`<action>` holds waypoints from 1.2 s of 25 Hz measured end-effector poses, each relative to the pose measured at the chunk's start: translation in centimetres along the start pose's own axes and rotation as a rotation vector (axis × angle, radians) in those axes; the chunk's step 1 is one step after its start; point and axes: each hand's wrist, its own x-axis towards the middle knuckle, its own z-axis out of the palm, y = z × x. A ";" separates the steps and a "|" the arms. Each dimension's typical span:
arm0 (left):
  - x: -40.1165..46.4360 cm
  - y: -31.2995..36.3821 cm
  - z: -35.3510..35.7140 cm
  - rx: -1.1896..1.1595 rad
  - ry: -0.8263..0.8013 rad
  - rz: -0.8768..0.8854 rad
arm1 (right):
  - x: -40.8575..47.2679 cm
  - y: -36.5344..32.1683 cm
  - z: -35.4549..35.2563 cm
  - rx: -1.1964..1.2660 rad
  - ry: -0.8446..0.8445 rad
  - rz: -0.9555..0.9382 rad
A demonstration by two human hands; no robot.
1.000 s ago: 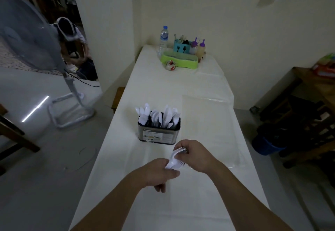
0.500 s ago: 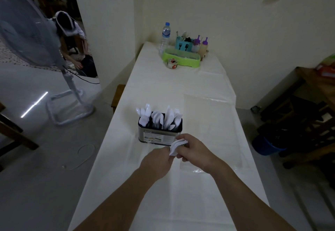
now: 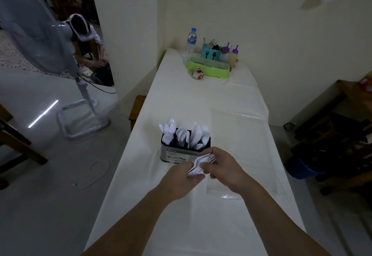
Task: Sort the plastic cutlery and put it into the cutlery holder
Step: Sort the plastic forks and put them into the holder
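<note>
Two hands are seen gripping one small bundle of white plastic forks (image 3: pixel 202 164) just in front of a cutlery holder (image 3: pixel 184 153).

The left hand (image 3: pixel 180 179) is curled around the bundle's lower end; the right hand (image 3: pixel 223 170) is closed over the tines. Below them a long white-covered table (image 3: pixel 181 102) is seen. A standing fan (image 3: pixel 34 34) is placed far left on the grey floor, and a water bottle (image 3: pixel 190 43) and green tray (image 3: pixel 208 67) at the table's far end.
</note>
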 end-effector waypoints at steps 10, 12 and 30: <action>0.7 1.9 1.2 0.184 0.015 0.163 | -1.0 -1.0 -2.2 0.132 -0.065 0.087; 1.3 2.5 1.9 0.231 0.009 0.196 | -1.1 -1.0 -3.0 0.102 -0.069 0.065; 5.0 2.4 2.1 0.025 0.256 0.027 | 4.0 -4.8 -9.7 -0.248 0.301 -0.150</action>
